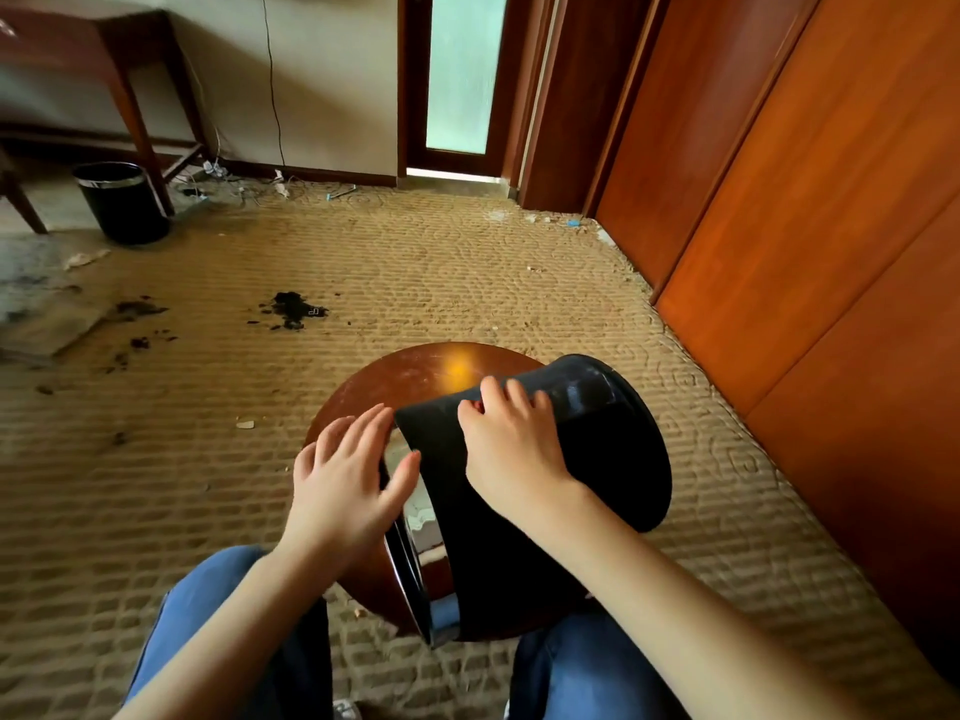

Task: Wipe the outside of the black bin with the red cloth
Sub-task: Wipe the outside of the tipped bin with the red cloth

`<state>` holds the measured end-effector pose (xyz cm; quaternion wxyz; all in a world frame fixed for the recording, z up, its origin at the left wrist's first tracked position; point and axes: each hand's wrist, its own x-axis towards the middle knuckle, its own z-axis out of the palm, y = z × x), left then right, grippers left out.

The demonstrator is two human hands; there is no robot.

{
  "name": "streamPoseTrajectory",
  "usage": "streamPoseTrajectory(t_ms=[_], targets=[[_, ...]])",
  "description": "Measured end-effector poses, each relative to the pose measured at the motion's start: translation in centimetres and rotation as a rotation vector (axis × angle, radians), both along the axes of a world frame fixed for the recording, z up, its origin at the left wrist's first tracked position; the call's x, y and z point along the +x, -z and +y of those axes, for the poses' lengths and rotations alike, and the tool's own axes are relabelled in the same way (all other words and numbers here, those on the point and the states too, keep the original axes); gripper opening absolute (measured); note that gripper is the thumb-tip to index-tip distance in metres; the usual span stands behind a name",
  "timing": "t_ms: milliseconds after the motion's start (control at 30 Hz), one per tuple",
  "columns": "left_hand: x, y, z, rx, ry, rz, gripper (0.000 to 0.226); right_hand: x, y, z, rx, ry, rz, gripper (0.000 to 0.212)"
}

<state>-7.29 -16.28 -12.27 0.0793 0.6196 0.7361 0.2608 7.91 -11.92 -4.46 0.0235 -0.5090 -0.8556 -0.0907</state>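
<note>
Left hand (pixel 343 475) open, fingers spread, touching the rim of the black bin (pixel 613 459); right hand (pixel 511 439) rests atop the bin, fingers curled; whether it holds anything is hidden.

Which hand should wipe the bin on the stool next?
Probably the right hand: it lies on the outside of the black bin, fingers curled over a speck of what looks like the red cloth. The left hand is open at the rim, better for steadying.

Left hand (pixel 347 475), right hand (pixel 511 445) on sideways black bin (pixel 615 462) atop stool (pixel 415 377)
</note>
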Motion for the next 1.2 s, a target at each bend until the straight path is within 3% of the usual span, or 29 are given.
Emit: streamPoseTrajectory(t_ms=[67, 200, 300, 367, 433, 567, 700, 767, 833, 967, 1067, 1200], targets=[[1.1, -0.5, -0.6, -0.001, 0.016, 0.132, 0.087, -0.8, -0.1, 1.2, -0.014, -0.001, -0.029, 0.027], [1.3, -1.2, 0.8, -0.07, -0.008, 0.043, 0.089, 1.0, 1.3, -0.7, 0.161, 0.002, 0.043, 0.025], [1.2, -1.9, 2.7, -0.164, 0.011, 0.02, 0.072, 3.8, 3.0, -3.8, 0.198, -0.019, 0.112, 0.049], [1.7, -2.4, 3.3, -0.212, 0.028, 0.08, 0.055, 4.6, 3.2, -4.8, 0.204, -0.012, 0.163, 0.05], [2.5, -2.5, 3.2, -0.2, 0.01, 0.13, 0.049, 4.4, 3.0, -4.2, 0.217, -0.004, 0.182, 0.042], [4.1, -1.9, 1.3, -0.081, -0.017, 0.201, 0.061, 1.1, 1.7, -0.8, 0.154, 0.014, 0.151, 0.021], [3.6, -1.9, 2.1, -0.047, -0.019, 0.104, 0.064, 0.1, 1.6, 0.4, 0.184, 0.009, 0.102, 0.004], [2.8, -2.0, 3.1, -0.055, -0.033, 0.054, 0.055, 1.4, 2.3, -1.5, 0.205, -0.003, 0.162, 0.032], [2.1, -2.1, 4.1, -0.054, -0.06, 0.027, 0.045, 3.0, 3.3, -4.1, 0.197, -0.019, 0.175, 0.046], [2.1, -2.1, 4.4, -0.052, -0.078, 0.02, 0.043, 3.7, 4.2, -5.7, 0.126, -0.046, 0.148, 0.046], [2.7, -2.0, 3.3, -0.031, -0.08, 0.03, 0.056, 1.9, 2.1, -3.2, 0.094, 0.01, 0.16, 0.042], [3.4, -1.8, 2.3, -0.002, -0.055, 0.07, 0.064, -0.2, -0.5, 0.8, -0.109, 0.071, 0.093, 0.024]])
